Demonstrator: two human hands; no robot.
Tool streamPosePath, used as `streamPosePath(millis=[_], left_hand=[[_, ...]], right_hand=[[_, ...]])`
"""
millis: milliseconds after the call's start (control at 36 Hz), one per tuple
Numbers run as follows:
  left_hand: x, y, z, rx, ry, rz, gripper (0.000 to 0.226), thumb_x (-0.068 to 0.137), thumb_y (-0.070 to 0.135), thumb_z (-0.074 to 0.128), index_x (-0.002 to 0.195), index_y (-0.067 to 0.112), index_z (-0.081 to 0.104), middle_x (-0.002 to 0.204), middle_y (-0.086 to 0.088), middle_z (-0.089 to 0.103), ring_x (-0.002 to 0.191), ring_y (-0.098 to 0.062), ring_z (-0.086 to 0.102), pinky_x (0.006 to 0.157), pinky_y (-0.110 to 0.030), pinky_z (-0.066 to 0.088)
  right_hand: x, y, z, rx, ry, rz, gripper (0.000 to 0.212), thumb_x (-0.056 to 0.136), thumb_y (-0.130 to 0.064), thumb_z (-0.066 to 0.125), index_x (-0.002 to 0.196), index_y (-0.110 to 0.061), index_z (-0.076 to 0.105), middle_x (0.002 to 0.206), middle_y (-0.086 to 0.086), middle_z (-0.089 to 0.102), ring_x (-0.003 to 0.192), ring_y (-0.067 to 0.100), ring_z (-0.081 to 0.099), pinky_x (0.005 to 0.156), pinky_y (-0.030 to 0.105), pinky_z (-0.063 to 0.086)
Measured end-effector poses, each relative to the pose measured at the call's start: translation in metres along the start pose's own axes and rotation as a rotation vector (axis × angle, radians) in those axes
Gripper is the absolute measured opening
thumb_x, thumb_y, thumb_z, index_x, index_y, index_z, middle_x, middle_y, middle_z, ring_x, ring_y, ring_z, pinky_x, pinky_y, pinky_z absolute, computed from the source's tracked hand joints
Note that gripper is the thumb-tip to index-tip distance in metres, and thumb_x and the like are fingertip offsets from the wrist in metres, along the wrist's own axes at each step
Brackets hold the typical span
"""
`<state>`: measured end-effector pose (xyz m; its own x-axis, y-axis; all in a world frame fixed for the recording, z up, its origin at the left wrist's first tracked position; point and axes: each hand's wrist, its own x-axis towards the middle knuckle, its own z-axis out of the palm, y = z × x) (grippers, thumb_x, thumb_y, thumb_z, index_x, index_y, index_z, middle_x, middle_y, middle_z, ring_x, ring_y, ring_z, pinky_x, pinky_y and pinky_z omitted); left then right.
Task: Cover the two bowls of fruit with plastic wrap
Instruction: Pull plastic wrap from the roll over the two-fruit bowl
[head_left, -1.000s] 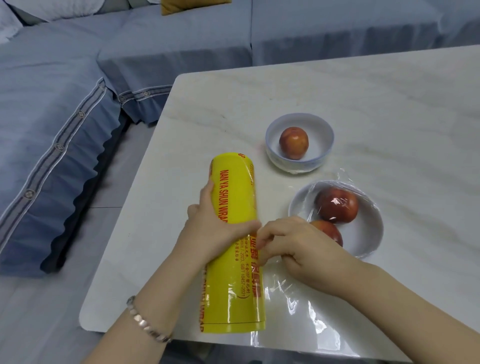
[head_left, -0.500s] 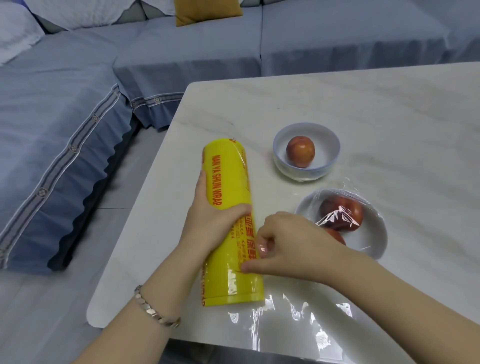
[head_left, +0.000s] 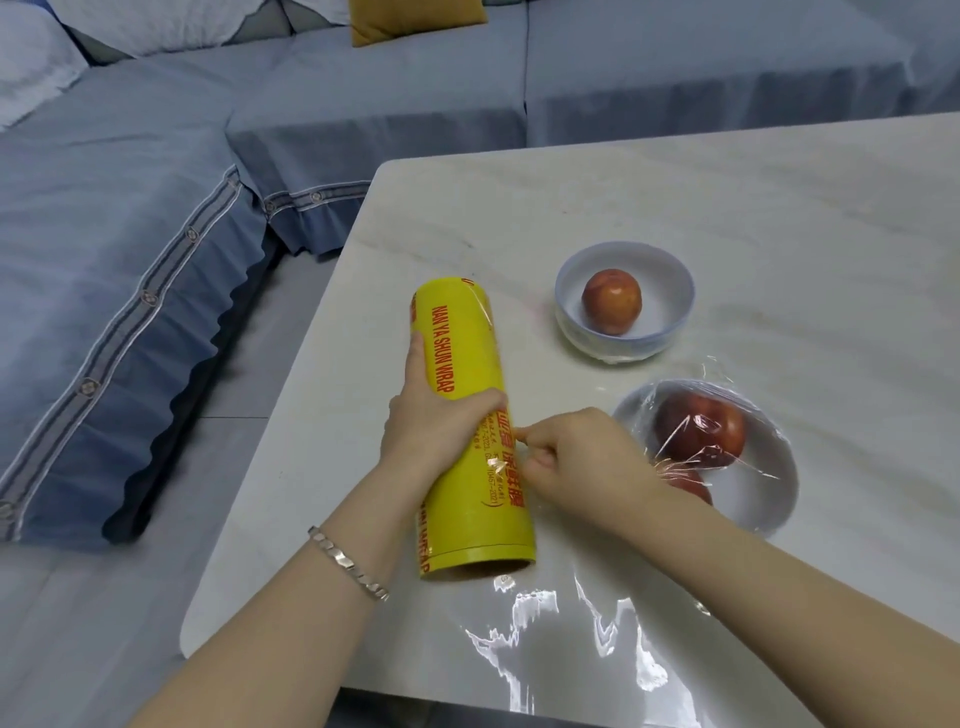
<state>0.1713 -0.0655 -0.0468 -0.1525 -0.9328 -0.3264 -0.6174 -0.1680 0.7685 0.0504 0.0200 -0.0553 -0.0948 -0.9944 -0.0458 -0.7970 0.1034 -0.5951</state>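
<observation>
A yellow roll of plastic wrap (head_left: 467, 426) lies lengthwise on the white marble table (head_left: 779, 208). My left hand (head_left: 431, 421) grips the roll around its middle. My right hand (head_left: 576, 457) is against the roll's right side, fingers curled and pinching at the film's edge. The far small bowl (head_left: 670, 306) holds one apple (head_left: 611, 300) and has no cover. The near white bowl (head_left: 769, 493) holds two red apples (head_left: 701, 428) under loose, crumpled film; my right wrist hides part of it.
A clear sheet of plastic film (head_left: 597, 649) lies spread on the table's near edge, below my right forearm. A blue-grey sofa (head_left: 130, 260) runs along the left and back, with a mustard cushion (head_left: 415, 21) on top. Grey floor lies left of the table.
The view has shifted, so table and bowls sit lower and more to the right. My right hand's fingers have moved along the roll's side; the left hand keeps its grip.
</observation>
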Motion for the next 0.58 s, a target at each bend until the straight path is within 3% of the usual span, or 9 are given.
streamPosePath(millis=[83,139,194,222,361,500,583], left_hand=[[0.001,-0.001,-0.002,-0.026,-0.011,0.006,0.115,0.045,0.053,0.070,0.142,0.049,0.008,0.127,0.002,0.051,0.108,-0.027,0.056,0.092,-0.050,0.049],[0.002,-0.003,-0.004,-0.052,-0.020,0.018,0.111,0.054,0.047,0.073,0.144,0.046,0.008,0.122,0.006,0.050,0.106,-0.024,0.056,0.090,-0.046,0.050],[0.003,-0.004,-0.004,-0.063,-0.027,0.027,0.109,0.059,0.043,0.075,0.146,0.043,0.008,0.119,0.007,0.048,0.105,-0.023,0.055,0.089,-0.043,0.050],[0.003,-0.004,-0.004,-0.064,-0.030,0.027,0.110,0.058,0.045,0.074,0.146,0.043,0.008,0.121,0.006,0.048,0.106,-0.023,0.056,0.090,-0.044,0.050],[0.005,-0.004,-0.003,-0.065,-0.024,0.019,0.110,0.053,0.049,0.071,0.144,0.046,0.008,0.129,0.002,0.052,0.106,-0.026,0.058,0.090,-0.050,0.051],[0.010,-0.011,-0.006,-0.130,-0.032,0.045,0.099,0.071,0.031,0.077,0.146,0.042,0.011,0.123,0.006,0.052,0.102,-0.021,0.059,0.086,-0.042,0.052],[0.011,-0.012,-0.007,-0.149,-0.034,0.050,0.100,0.073,0.030,0.076,0.147,0.040,0.010,0.126,0.005,0.052,0.103,-0.021,0.059,0.086,-0.041,0.052]], right_hand=[[-0.001,-0.001,-0.004,-0.002,-0.029,0.009,0.034,0.078,-0.023,0.056,0.052,-0.019,0.035,0.063,0.001,0.049,0.076,0.024,0.052,0.065,0.033,0.041],[-0.003,-0.006,-0.010,-0.018,-0.042,-0.003,0.009,0.080,-0.028,0.056,0.078,-0.021,0.051,0.082,0.001,0.057,0.084,0.021,0.049,0.073,0.033,0.041],[-0.004,-0.008,-0.013,-0.020,-0.079,-0.008,0.023,0.083,-0.026,0.052,0.104,-0.021,0.059,0.100,0.003,0.063,0.098,0.022,0.054,0.083,0.033,0.044],[-0.005,-0.010,-0.015,-0.002,-0.089,-0.022,0.028,0.084,-0.023,0.047,0.108,-0.021,0.062,0.103,0.005,0.065,0.101,0.022,0.056,0.085,0.034,0.045],[-0.015,-0.008,-0.019,-0.017,-0.123,-0.203,0.053,0.071,-0.031,0.024,0.090,-0.020,0.072,0.092,0.004,0.067,0.088,0.025,0.061,0.074,0.028,0.042],[-0.031,0.002,-0.022,0.050,-0.306,-0.304,0.044,0.065,-0.023,0.027,0.072,-0.021,0.070,0.076,-0.004,0.068,0.075,0.013,0.060,0.071,0.030,0.051],[-0.038,0.007,-0.025,0.152,-0.291,-0.339,0.036,0.066,-0.022,0.030,0.069,-0.019,0.066,0.067,-0.011,0.061,0.076,0.005,0.051,0.073,0.012,0.039]])
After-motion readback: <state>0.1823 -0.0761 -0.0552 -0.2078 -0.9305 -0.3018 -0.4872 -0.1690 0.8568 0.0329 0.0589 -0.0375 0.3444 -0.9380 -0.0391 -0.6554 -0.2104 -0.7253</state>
